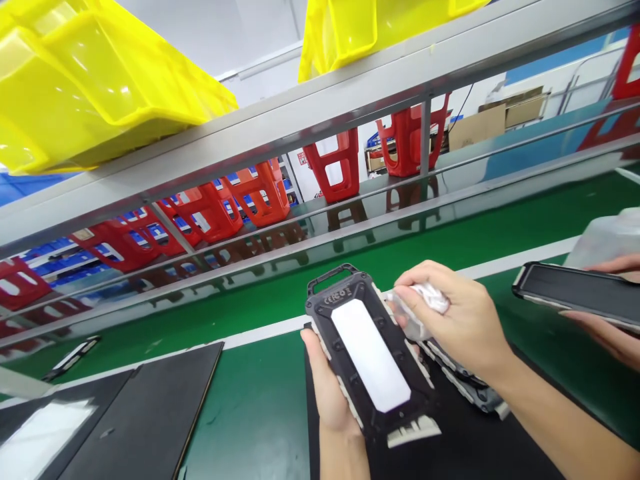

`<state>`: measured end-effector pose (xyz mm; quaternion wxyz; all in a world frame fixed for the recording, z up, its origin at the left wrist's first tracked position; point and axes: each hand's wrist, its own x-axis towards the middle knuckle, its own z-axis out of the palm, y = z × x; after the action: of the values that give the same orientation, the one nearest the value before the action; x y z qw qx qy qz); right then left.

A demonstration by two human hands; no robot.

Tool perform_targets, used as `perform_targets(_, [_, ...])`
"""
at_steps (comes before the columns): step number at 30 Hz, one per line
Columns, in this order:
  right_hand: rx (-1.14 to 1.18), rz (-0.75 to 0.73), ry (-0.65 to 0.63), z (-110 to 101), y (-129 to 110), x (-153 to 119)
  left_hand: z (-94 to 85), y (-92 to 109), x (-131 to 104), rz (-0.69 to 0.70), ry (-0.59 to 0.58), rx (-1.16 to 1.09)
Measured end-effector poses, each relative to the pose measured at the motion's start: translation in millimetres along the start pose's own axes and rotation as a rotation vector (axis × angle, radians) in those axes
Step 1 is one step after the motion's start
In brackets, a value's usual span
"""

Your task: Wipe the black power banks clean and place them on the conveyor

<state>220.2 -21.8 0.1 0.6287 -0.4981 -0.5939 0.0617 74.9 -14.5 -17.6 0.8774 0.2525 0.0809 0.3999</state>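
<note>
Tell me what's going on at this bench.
The left hand holds a rugged black device, white panel up. The right hand pinches a crumpled white wad at its edge. Similar devices lie behind on a black mat. At right, another person's hands hold a black device.

Left hand (336,399) grips, thumb raised; right hand (453,321) pinches (its forearm (560,410) slanting up from lower right)

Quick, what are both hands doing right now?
Left hand: holding the black device, its white panel facing the camera.
Right hand: closed on a crumpled white wad beside the device's edge.
</note>
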Motion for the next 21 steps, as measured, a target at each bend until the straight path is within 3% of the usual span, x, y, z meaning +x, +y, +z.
perform_targets(3, [0.086, 0.282, -0.041, -5, 15, -13, -0.1, 5, 0, -0.001, 0.039, -0.026])
perform_targets(7, [0.253, 0.447, -0.218, -4, 26, -42, -1.0, 6, 2, 0.038, 0.07, 0.001])
perform_targets(10, [0.319, 0.524, -0.257, -1, 28, -62, -1.8, 4, 5, 0.053, 0.087, 0.0])
perform_targets(14, [0.499, 0.553, -0.317, -3, 26, -71, 0.4, -2, 12, 0.1, 0.153, -0.001])
perform_targets(19, [0.433, 0.503, -0.152, -9, 21, -52, 8.8, -11, 16, 0.068, 0.182, 0.001])
perform_targets(21, [0.428, 0.447, -0.175, -10, 21, -45, 7.8, -12, 15, 0.059, 0.166, 0.026])
